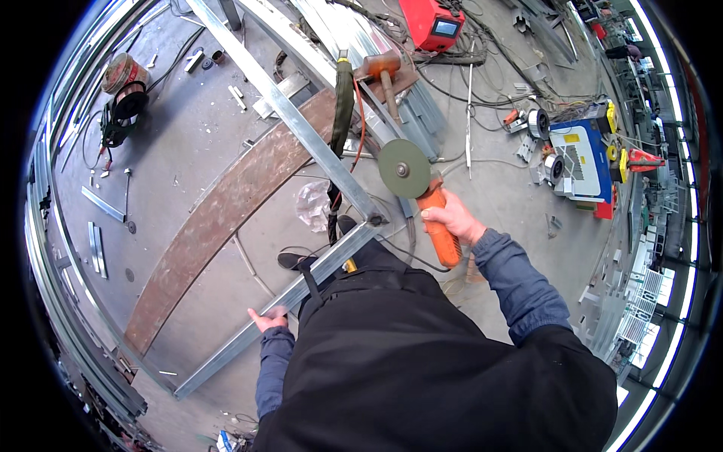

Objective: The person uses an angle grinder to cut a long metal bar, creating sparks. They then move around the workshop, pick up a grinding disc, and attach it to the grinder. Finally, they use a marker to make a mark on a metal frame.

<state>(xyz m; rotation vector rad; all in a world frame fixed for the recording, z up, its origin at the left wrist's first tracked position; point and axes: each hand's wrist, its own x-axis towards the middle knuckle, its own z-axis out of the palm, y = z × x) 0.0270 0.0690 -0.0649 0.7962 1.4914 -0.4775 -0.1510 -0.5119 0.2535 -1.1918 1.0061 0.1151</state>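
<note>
My right hand is wrapped round the orange body of an angle grinder. Its large green disc faces up, beside the welded corner of a galvanized steel frame. In front of me runs one square tube of that frame, meeting a longer tube at the corner. My left hand rests against the near tube, fingers apart and slightly blurred; it does not wrap round the tube. A dark sleeved cable hangs over the longer tube, close to an orange hose.
Under the frame lies a curved rusty steel plate. A mallet lies on stacked metal profiles at the far side. Farther off are a red machine with a screen, a blue-and-white machine, wire spools and loose cables. A bucket stands far left.
</note>
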